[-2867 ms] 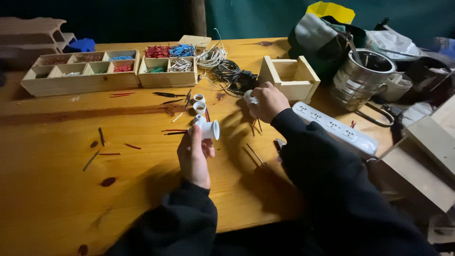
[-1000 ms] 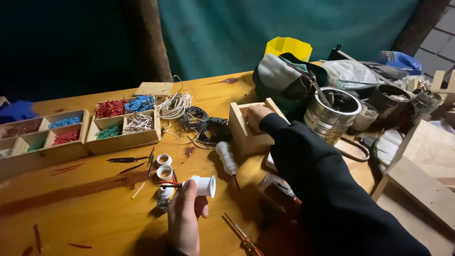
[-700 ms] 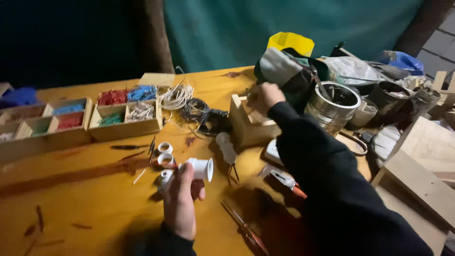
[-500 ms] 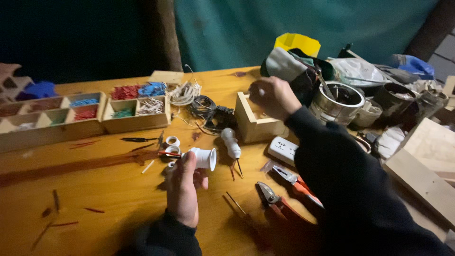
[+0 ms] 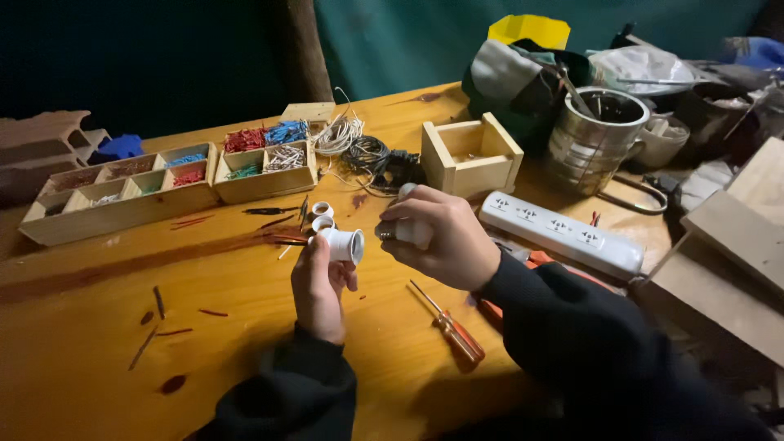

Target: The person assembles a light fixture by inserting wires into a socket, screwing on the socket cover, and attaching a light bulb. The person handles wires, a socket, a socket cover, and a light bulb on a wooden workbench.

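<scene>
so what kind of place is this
Most likely a small electrical repair or hobby workbench. The wooden table carries compartment trays of sorted wire bits, coils of wire, a screwdriver and a power strip.

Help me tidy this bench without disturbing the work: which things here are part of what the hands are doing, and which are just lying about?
In hand:
left hand holding a white socket shell
right hand holding a white socket part
two white rings beside them

Lying about:
screwdriver
power strip
open wooden box
sorting trays
wire coils
metal mug
</scene>
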